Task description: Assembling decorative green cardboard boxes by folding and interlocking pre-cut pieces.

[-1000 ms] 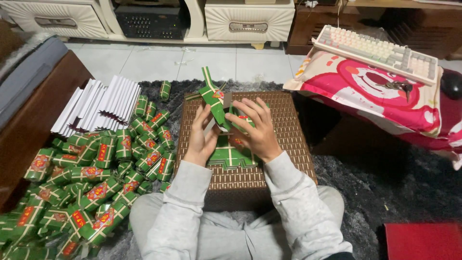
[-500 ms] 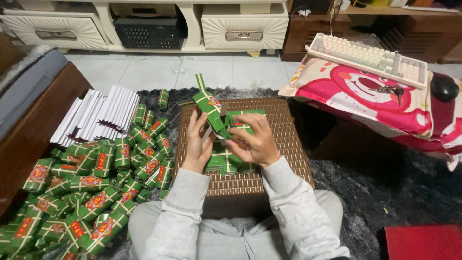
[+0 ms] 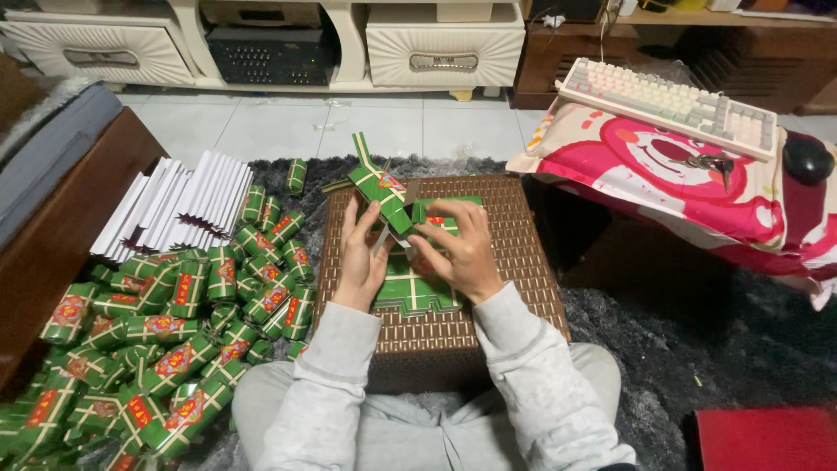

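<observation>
Both hands work over a brown woven stool (image 3: 523, 262). My left hand (image 3: 359, 257) and my right hand (image 3: 462, 249) hold a green paper box (image 3: 382, 194) with gold bands and a red label, tilted up to the left with a flap open at its top. Under the hands lies a stack of flat green box sheets (image 3: 410, 292). The fingers hide the box's lower end.
A big heap of finished green boxes (image 3: 166, 340) covers the dark rug on the left. White folded inserts (image 3: 174, 205) lie behind it. A pink cartoon cushion (image 3: 671, 187) with a keyboard (image 3: 667, 105) sits at right. A red mat (image 3: 767, 436) is at the lower right.
The box stays tilted in both hands; my fingers have shifted slightly along its lower end. The view has dipped a little.
</observation>
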